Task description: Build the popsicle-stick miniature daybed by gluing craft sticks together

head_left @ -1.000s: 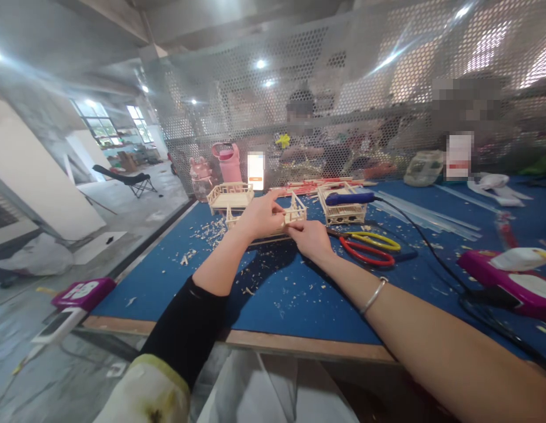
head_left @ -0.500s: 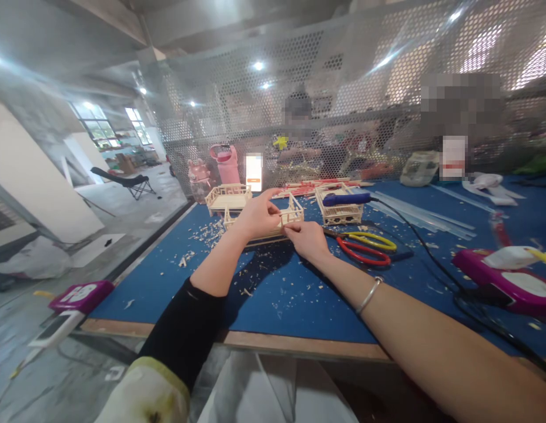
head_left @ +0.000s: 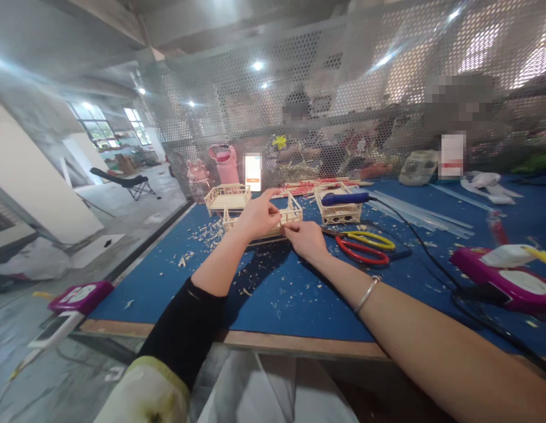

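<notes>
Both hands meet at a small wooden stick model point(head_left: 294, 211) with railings, standing on the blue table. My left hand point(head_left: 260, 216) reaches over its middle, fingers curled and pinched at the near side. My right hand point(head_left: 306, 238) pinches at the model's near edge, its fingertips close to those of the left. Any small piece between the fingers is too small to make out. A second wooden stick model point(head_left: 228, 198) stands behind on the left. To the right is a third one point(head_left: 341, 212), with a blue-handled corded tool point(head_left: 347, 199) lying across its top.
Scissors point(head_left: 365, 249) with red and yellow handles lie right of my right hand. A black cord runs near a purple power strip point(head_left: 502, 279). Clear plastic sticks point(head_left: 422, 211), red sticks point(head_left: 319, 187) and a pink bottle point(head_left: 225, 164) are farther back. Wood scraps litter the table point(head_left: 273, 311).
Almost nothing differs. Both hands keep their grip at the model, and the view has shifted very slightly.
</notes>
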The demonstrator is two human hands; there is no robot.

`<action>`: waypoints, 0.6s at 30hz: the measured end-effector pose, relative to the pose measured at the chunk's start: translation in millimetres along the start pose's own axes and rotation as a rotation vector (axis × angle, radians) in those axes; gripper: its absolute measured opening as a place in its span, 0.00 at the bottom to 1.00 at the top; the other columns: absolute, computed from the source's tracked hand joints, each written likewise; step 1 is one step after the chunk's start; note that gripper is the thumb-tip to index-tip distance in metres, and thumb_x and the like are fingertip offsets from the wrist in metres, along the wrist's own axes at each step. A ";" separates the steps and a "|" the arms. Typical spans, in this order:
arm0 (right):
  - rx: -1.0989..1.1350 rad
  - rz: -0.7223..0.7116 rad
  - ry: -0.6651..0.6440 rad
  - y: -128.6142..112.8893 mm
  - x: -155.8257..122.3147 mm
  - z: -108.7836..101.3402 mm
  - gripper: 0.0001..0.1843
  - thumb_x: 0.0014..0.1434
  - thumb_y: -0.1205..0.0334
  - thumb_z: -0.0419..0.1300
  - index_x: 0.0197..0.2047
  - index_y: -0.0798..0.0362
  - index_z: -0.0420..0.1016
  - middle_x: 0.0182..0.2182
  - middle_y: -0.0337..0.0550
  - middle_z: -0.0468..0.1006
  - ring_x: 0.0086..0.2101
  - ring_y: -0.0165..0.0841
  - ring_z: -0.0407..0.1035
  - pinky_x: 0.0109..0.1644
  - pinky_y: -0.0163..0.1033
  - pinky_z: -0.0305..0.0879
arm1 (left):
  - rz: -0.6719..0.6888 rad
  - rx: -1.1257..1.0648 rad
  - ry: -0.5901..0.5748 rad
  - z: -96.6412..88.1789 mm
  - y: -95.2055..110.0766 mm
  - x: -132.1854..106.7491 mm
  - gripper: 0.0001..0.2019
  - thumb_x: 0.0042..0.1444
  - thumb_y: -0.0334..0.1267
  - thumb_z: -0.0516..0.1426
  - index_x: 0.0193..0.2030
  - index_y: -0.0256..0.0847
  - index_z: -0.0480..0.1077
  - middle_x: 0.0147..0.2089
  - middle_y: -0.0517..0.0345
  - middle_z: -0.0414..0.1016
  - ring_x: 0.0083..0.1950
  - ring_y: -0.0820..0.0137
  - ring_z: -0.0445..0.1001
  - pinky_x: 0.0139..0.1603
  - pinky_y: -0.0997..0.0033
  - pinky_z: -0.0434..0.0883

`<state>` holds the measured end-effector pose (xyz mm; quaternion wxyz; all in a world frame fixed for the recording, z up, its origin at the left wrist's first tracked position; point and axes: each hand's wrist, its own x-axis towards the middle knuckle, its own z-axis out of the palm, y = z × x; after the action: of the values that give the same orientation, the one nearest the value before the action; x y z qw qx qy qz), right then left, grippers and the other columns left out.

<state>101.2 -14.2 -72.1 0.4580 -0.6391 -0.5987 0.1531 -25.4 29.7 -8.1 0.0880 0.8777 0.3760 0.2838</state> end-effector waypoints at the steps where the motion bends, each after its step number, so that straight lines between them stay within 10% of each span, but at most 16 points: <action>1: 0.004 0.000 0.004 0.0 0.0 0.2 0.12 0.52 0.62 0.56 0.33 0.51 0.82 0.27 0.39 0.81 0.29 0.30 0.71 0.32 0.31 0.58 | -0.002 0.007 -0.001 -0.1 0.8 -0.1 0.28 0.47 0.29 0.54 0.58 0.35 0.59 0.28 0.61 0.75 0.31 0.71 0.72 0.36 0.73 0.67; 18: 0.049 0.021 0.020 0.6 0.2 1.8 0.11 0.53 0.60 0.57 0.35 0.50 0.82 0.32 0.41 0.82 0.34 0.33 0.74 0.37 0.32 0.63 | -0.037 -0.152 -0.024 -8.3 -3.6 -1.1 0.29 0.45 0.25 0.49 0.58 0.33 0.58 0.36 0.53 0.78 0.34 0.72 0.74 0.37 0.72 0.68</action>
<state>100.3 -13.2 -73.5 0.4778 -0.6353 -0.5834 0.1664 -32.9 30.9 -3.1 0.1642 0.8647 0.3682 0.2995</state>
